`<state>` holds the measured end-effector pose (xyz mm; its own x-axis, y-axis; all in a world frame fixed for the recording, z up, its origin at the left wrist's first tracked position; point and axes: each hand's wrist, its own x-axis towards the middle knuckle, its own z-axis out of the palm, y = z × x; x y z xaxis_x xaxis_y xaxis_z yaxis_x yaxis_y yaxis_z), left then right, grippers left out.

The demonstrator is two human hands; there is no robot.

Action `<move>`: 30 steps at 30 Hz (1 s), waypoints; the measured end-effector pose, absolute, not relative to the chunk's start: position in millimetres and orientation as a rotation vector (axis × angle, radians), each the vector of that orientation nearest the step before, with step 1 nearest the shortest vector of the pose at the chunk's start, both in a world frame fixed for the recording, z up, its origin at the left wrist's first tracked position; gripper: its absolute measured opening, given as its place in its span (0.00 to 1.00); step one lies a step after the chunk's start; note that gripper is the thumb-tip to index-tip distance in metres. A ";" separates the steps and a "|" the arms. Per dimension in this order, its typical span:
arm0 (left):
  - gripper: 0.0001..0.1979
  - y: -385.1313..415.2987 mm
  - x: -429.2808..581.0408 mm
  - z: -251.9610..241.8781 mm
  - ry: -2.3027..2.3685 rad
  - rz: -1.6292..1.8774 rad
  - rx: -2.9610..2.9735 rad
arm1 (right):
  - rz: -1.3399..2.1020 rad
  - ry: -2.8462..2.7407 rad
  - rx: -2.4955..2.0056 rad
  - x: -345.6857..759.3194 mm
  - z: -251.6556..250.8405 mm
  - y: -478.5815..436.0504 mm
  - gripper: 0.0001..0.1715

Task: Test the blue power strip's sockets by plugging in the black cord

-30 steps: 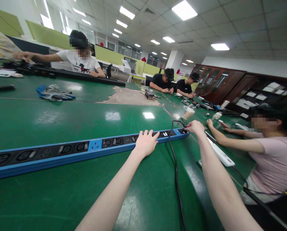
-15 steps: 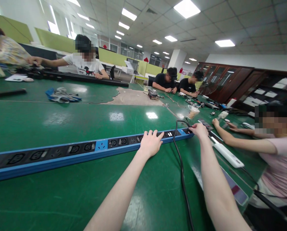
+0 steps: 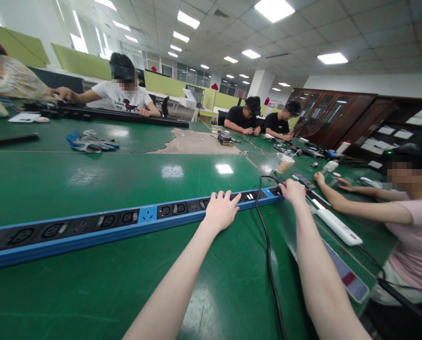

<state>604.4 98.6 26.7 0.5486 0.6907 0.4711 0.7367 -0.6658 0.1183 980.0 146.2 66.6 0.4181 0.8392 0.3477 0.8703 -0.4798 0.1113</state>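
Observation:
A long blue power strip with black socket modules lies across the green table. My left hand rests on top of it, fingers spread over the sockets and the far edge. At the strip's right end, my right hand is closed with bent fingers on a dark plug, which is mostly hidden by the fingers. A black cable loops up from that end, crosses over the strip and runs down between my forearms.
A white power strip and a phone-like panel lie right of my right arm. Blue-grey gloves, a plastic cup and tools lie farther back. Several people sit around the table, one close at the right.
Both my hands keep nearly the same places on the strip. The view has shifted slightly, and the person at the right appears a little farther right.

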 end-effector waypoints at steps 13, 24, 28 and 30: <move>0.26 97.2 604.1 30.2 -1.255 -0.720 -2.667 | -0.609 -1.519 -2.554 972.2 63.9 139.8 0.29; 0.26 97.3 603.4 29.9 -1.277 -0.722 -2.675 | -0.532 -1.519 -2.566 973.5 77.3 148.8 0.28; 0.26 97.6 603.6 30.4 -1.279 -0.712 -2.676 | -0.438 -1.476 -2.569 967.0 83.7 147.9 0.27; 0.26 97.6 603.9 30.9 -1.276 -0.709 -2.690 | -0.436 -1.449 -2.555 963.7 90.3 145.0 0.28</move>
<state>603.9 97.6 30.9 0.5454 0.7131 0.4404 0.7507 -0.6493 0.1217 963.7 145.0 90.3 0.4845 0.8082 0.3348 0.8586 -0.5125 -0.0055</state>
